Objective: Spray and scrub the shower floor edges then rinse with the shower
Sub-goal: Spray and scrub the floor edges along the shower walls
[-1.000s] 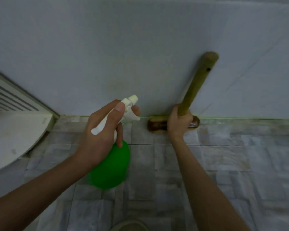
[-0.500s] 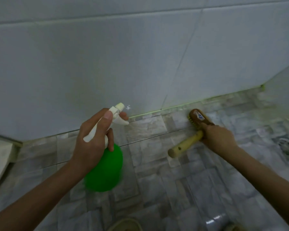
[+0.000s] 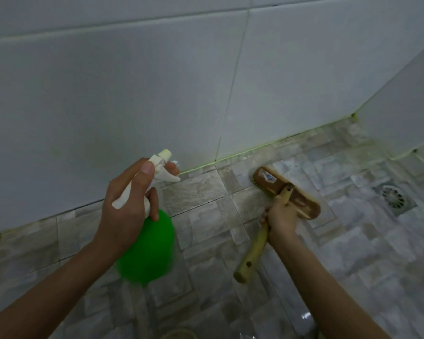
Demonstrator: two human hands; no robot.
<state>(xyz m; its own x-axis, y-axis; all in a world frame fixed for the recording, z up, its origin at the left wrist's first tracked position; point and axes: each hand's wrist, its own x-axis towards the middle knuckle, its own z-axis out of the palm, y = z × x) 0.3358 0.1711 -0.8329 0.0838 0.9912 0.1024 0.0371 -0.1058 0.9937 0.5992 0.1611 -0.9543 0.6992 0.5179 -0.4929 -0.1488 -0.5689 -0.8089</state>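
Note:
My left hand [image 3: 130,206] grips a green spray bottle [image 3: 148,248] by its white trigger head, a finger over the trigger and the nozzle aimed at the seam where the white wall meets the floor. My right hand [image 3: 280,220] holds the wooden handle of a scrub brush [image 3: 287,193]. The brush head lies bristles down on the grey tiled floor [image 3: 230,241], a little out from the wall edge [image 3: 242,156], which shows a yellow-green line.
White wall tiles [image 3: 132,94] fill the upper view and meet a second wall at a corner [image 3: 354,116] on the right. A round floor drain [image 3: 393,198] sits at right. Open floor tiles lie below my arms.
The view has swung right. My right hand has turned the brush, so its handle points back toward me and its head lies farther out on the floor. My left hand keeps the bottle aimed at the wall seam.

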